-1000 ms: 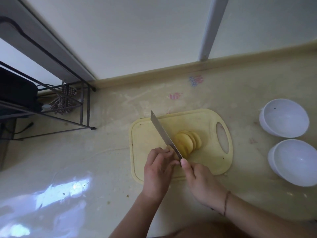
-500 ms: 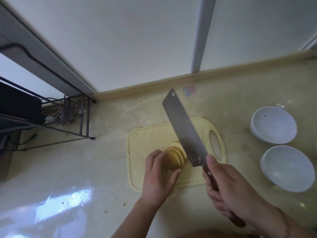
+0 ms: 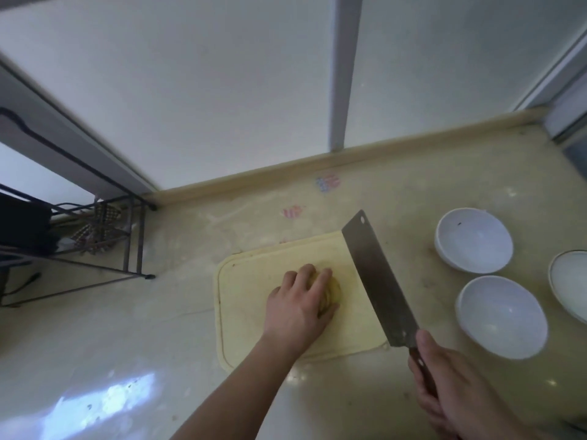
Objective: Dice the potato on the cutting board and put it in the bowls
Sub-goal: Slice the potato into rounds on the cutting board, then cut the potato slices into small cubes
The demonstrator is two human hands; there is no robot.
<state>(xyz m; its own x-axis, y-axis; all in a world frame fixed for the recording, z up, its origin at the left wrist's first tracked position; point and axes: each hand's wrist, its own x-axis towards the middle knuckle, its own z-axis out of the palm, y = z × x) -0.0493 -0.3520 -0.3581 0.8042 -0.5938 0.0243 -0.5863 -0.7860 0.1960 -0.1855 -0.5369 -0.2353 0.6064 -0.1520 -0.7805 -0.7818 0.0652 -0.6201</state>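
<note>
The sliced potato (image 3: 332, 293) sits stacked near the middle of the yellow board (image 3: 247, 312), mostly covered by my left hand (image 3: 301, 308), whose fingers lie spread over the slices and press down on them. My right hand (image 3: 457, 392) is wrapped round the dark handle of a cleaver (image 3: 378, 281), the broad blade angled over the board's right side, its tip pointing away from me (whether the edge touches the board I cannot tell). Three white bowls stand on the table (image 3: 158, 328) to the right, well apart from the potato: a far bowl (image 3: 473, 239), a near bowl (image 3: 502, 315) and a third bowl (image 3: 571, 284) cut off by the frame. A black wire rack (image 3: 104, 236) stands at far left.
</note>
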